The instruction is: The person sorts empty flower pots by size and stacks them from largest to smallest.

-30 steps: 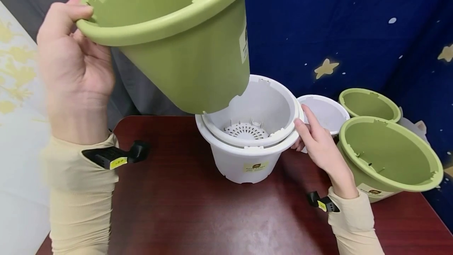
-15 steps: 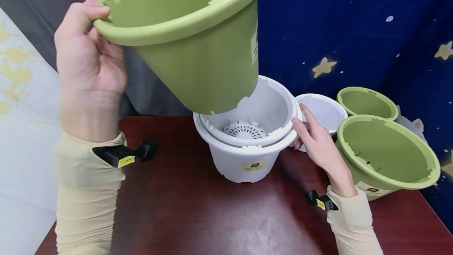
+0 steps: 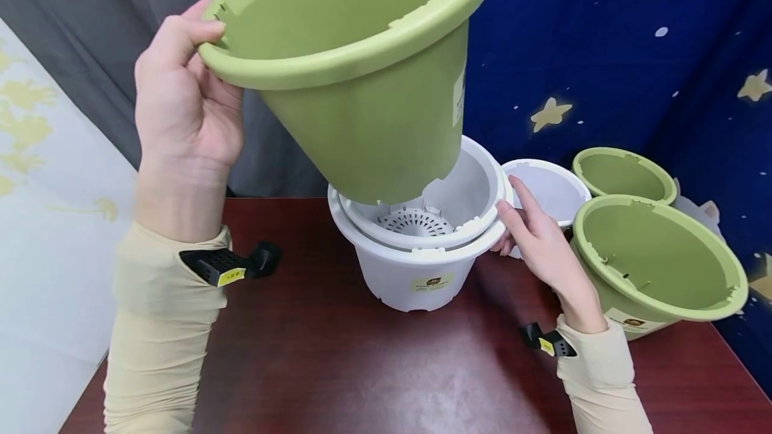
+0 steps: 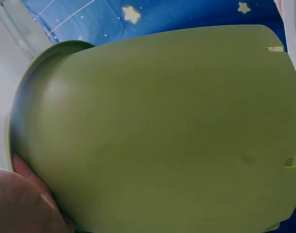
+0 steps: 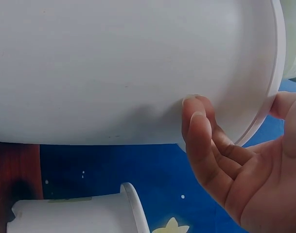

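A large green pot [image 3: 374, 126] is held tilted in the air by my left hand [image 3: 189, 96], whose thumb lies inside the rim and fingers outside. Its lower end is over two nested white pots [image 3: 416, 280] standing on the table; whether they touch is unclear. The inner one shows a slotted disc [image 3: 416, 222] at its bottom. My right hand [image 3: 543, 246] grips the white rims on their right side. In the right wrist view, curled fingertips [image 5: 194, 114] rest against the outer white wall [image 5: 113, 73]. The left wrist view is filled by the green pot's side [image 4: 157, 131].
Right of the nested pots stands another white pot [image 3: 545, 189]. Two green pots [image 3: 639, 317] [image 3: 627, 176] are at the right of the dark red table [image 3: 374, 367]. A grey curtain [image 3: 84, 12] and a blue star-patterned curtain [image 3: 597, 52] hang behind.
My left hand has carried the green pot to the right and slightly down, further over the nested white pots. My right hand has stayed on their rims.
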Action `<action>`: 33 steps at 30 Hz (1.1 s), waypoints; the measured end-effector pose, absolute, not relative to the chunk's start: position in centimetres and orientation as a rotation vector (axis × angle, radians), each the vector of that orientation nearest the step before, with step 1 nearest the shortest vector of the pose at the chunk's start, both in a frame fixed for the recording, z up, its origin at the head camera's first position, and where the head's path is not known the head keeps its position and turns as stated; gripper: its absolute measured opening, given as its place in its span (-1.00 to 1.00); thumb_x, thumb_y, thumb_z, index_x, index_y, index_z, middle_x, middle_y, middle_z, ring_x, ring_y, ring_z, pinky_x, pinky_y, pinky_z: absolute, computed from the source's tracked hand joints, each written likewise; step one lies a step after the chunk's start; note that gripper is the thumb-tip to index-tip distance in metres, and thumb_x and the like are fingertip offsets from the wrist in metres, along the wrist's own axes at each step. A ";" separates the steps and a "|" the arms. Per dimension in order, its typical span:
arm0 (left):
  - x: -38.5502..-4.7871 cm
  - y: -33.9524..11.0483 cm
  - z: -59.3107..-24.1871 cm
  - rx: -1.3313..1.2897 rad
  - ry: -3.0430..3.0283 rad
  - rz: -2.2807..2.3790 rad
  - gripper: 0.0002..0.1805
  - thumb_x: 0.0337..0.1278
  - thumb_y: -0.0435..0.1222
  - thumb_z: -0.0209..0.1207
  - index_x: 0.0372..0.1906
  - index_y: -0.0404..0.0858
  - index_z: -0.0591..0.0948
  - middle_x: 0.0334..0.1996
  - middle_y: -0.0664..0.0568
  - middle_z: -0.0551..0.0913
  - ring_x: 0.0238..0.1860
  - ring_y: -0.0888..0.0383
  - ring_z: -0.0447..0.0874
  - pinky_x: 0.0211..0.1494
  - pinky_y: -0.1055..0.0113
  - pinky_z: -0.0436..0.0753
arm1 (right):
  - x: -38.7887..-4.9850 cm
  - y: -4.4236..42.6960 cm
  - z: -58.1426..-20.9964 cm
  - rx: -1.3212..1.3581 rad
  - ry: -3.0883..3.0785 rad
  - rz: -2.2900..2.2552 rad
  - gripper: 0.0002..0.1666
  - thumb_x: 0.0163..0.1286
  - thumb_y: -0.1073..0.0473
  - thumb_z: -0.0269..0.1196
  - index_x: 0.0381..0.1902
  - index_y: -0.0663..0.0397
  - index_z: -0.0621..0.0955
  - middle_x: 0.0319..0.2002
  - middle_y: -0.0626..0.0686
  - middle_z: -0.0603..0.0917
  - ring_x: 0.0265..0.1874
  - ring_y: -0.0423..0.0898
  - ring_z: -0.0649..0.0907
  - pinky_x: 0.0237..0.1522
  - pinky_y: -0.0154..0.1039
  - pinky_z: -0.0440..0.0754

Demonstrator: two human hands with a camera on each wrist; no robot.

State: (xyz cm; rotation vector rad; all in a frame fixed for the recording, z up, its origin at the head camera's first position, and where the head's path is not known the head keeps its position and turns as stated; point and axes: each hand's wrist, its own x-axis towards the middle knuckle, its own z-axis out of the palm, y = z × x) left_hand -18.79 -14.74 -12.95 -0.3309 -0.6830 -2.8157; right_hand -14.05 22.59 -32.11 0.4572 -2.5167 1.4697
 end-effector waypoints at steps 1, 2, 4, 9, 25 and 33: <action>-18.7 -14.5 -13.0 -0.338 -0.696 -2.816 -0.88 0.22 -0.68 -0.03 -0.17 -0.63 0.46 -0.35 -0.34 0.60 -0.43 -0.16 0.75 -0.33 0.16 0.75 | -14.0 22.6 -32.1 0.458 -2.515 1.470 -0.32 0.66 0.07 -0.03 0.61 0.05 0.09 -0.52 0.15 0.67 -0.58 -0.02 0.67 -0.46 -0.26 0.65; -18.6 -14.3 -13.1 -0.346 -0.705 -2.818 -0.88 0.23 -0.68 -0.03 -0.16 -0.63 0.46 -0.34 -0.35 0.60 -0.43 -0.16 0.75 -0.32 0.16 0.74 | -14.0 22.6 -32.1 0.458 -2.515 1.470 -0.33 0.66 0.07 -0.03 0.60 0.05 0.10 -0.53 0.15 0.67 -0.59 -0.02 0.67 -0.46 -0.27 0.65; -18.5 -13.9 -13.2 -0.340 -0.721 -2.826 -0.86 0.23 -0.68 -0.02 -0.13 -0.62 0.46 -0.33 -0.34 0.61 -0.44 -0.15 0.75 -0.32 0.17 0.74 | -13.9 22.7 -32.0 0.458 -2.517 1.466 -0.34 0.66 0.06 -0.03 0.60 0.03 0.11 -0.54 0.14 0.67 -0.59 -0.01 0.66 -0.47 -0.29 0.64; -18.4 -13.1 -13.4 -0.326 -0.741 -2.834 -0.81 0.22 -0.69 -0.01 -0.08 -0.62 0.47 -0.32 -0.34 0.61 -0.46 -0.13 0.74 -0.33 0.19 0.74 | -13.8 22.8 -31.9 0.454 -2.524 1.459 -0.36 0.66 0.04 -0.04 0.59 -0.02 0.14 -0.55 0.13 0.66 -0.59 0.01 0.66 -0.48 -0.31 0.62; -17.7 -10.8 -14.4 -0.412 -0.843 -2.818 -0.83 0.28 -0.69 -0.12 -0.14 -0.65 0.48 -0.31 -0.30 0.57 -0.41 -0.07 0.74 -0.27 0.25 0.74 | -13.5 22.7 -31.8 0.448 -2.523 1.456 -0.35 0.67 0.05 -0.05 0.60 0.00 0.11 -0.56 0.13 0.66 -0.61 -0.01 0.66 -0.49 -0.30 0.63; -17.4 -10.3 -15.4 -0.398 -0.925 -2.782 -0.78 0.28 -0.69 -0.12 -0.11 -0.64 0.51 -0.26 -0.28 0.56 -0.40 -0.01 0.75 -0.27 0.30 0.73 | -13.3 22.6 -31.8 0.458 -2.540 1.451 -0.37 0.67 0.03 -0.06 0.59 -0.06 0.13 -0.57 0.14 0.66 -0.60 0.03 0.67 -0.49 -0.28 0.64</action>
